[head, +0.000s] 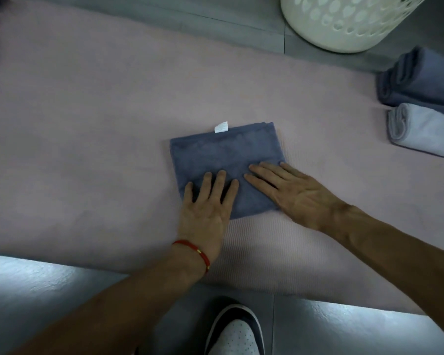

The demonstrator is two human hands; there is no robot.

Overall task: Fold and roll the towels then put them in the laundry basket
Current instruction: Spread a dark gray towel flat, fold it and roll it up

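Towels are the job, and one blue folded towel (pixel 223 165) lies flat near the middle of the pink mat (pixel 87 124), its white tag (pixel 221 126) at the far edge. The left hand (pixel 207 208) presses its near left corner with straight, spread fingers, gripping nothing, likely to flatten the fold. The right hand (pixel 290 193) lies equally flat on the near right corner. Two rolled towels (pixel 426 103) wait at the mat's right edge, close to the white laundry basket (pixel 344 24) beyond the far edge.
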